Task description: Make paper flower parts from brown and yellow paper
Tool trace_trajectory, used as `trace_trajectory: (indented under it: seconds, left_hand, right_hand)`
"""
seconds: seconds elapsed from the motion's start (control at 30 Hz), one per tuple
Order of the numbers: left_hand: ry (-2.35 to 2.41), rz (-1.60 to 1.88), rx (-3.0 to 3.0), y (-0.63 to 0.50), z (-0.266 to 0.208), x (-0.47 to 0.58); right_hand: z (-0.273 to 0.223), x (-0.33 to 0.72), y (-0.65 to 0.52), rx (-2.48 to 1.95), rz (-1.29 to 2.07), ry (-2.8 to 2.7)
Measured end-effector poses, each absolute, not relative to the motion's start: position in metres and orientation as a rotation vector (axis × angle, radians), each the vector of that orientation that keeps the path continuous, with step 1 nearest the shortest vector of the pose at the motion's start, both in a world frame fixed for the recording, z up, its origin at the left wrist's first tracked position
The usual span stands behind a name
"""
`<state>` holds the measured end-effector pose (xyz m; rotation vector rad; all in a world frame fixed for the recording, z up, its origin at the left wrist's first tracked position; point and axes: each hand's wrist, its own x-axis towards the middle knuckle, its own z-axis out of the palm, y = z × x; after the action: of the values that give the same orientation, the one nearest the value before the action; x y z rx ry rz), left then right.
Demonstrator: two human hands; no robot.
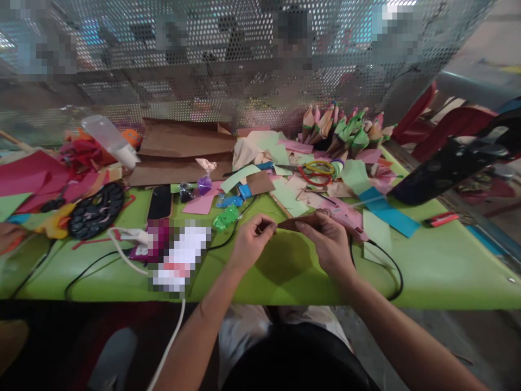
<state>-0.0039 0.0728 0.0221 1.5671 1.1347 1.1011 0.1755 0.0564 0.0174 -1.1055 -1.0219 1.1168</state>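
Observation:
A small brown piece of paper (288,224) is stretched between my two hands above the green tabletop, casting a shadow below. My left hand (254,239) pinches its left end between thumb and fingertips. At the other end, my right hand (328,241) grips the paper with the thumb on the near side. Just beyond my right hand lies a pink tool, like a glue gun (355,225), with a black cord. Green crinkled wrappers (227,218) rest near my left hand. Behind both hands are light green paper pieces (288,196) and yellow-handled scissors (319,167).
A lit phone (183,255) with a white cable lies at left, near a dark phone (160,203) and a black round tray (96,210). Paper cones (350,130) stand at the back. A black bottle (431,168) and a red marker-like object (443,219) are at right.

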Motion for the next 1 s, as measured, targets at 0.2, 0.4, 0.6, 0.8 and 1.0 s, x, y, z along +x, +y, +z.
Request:
trace_trajectory:
  seconds: [0.2, 0.4, 0.6, 0.8, 1.0]
  left_hand:
    - [1.148, 1.071, 1.562, 0.0729, 0.0223, -0.0049]
    - [1.082, 0.997, 1.614, 0.0742, 0.0184, -0.0024]
    - [1.123, 1.011, 1.625, 0.0757, 0.0161, -0.0048]
    - [1.035, 0.982, 1.602, 0.0766, 0.0156, -0.0015]
    - [1.058, 0.923, 1.636, 0.0762, 0.0147, -0.0022]
  right_hand:
    - [0.021, 0.1744, 0.0574, -1.116, 1.131, -1.038]
    - [0.0164, 0.1756, 0.0578, -1.283, 0.901, -1.246]
    - [0.0142, 0.1764, 0.0597, -1.274, 0.916, -1.291]
    - [0.0157, 0.175, 0.0585, -1.232, 0.927, -1.331]
    - [0.0127, 0.1739, 0.0594, -1.241, 0.94, -1.289]
